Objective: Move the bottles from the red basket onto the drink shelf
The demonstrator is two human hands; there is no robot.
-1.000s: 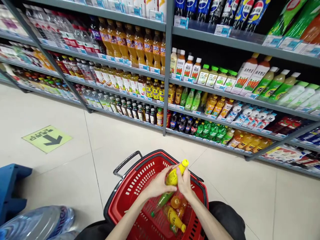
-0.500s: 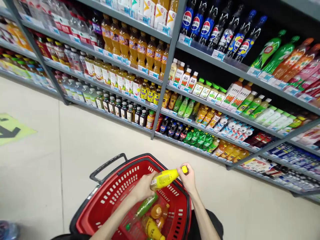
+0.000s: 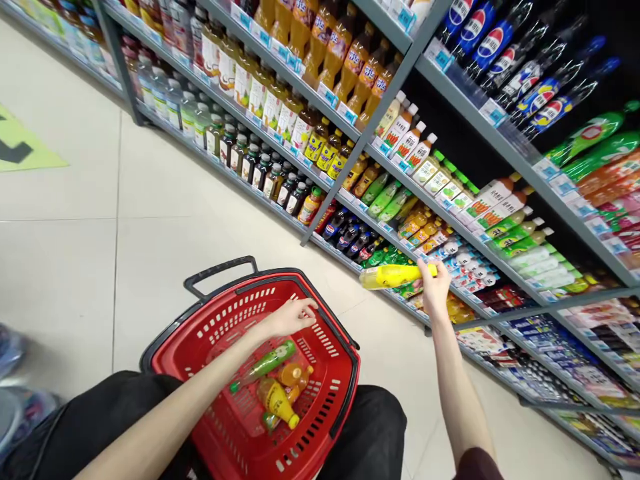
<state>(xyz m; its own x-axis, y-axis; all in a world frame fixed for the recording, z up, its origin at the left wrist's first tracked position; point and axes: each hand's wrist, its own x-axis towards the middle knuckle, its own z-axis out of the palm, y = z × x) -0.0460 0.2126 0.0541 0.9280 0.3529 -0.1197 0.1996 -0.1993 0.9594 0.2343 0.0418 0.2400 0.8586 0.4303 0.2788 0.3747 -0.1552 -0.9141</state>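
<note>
My right hand [image 3: 435,285], reached out to the right, grips the yellow-labelled drink bottle [image 3: 391,276] by its neck, just below the yellow cap. The bottle lies almost level in the air in front of the lower shelves, its base pointing left. Over the red shopping basket [image 3: 345,390] is my left hand [image 3: 294,316], empty, its fingers loosely bent and apart. Inside the basket lie a green bottle [image 3: 270,360], a yellow-labelled bottle [image 3: 279,401] and an orange drink bottle [image 3: 291,375]. Part of another bottle beneath them is covered.
Shelves of drinks [image 3: 330,193] run diagonally across the view beyond the basket. The basket's black handle [image 3: 220,270] sticks out at its far left. My knees [image 3: 373,427] flank the basket. A yellow floor marking [image 3: 30,143] and clear plastic-looking items [image 3: 25,407] are at the left.
My left hand has let go of the yellow-labelled bottle and stays over the basket. My right hand has carried the bottle right and up, out toward the shelves. The view has tilted and shifted.
</note>
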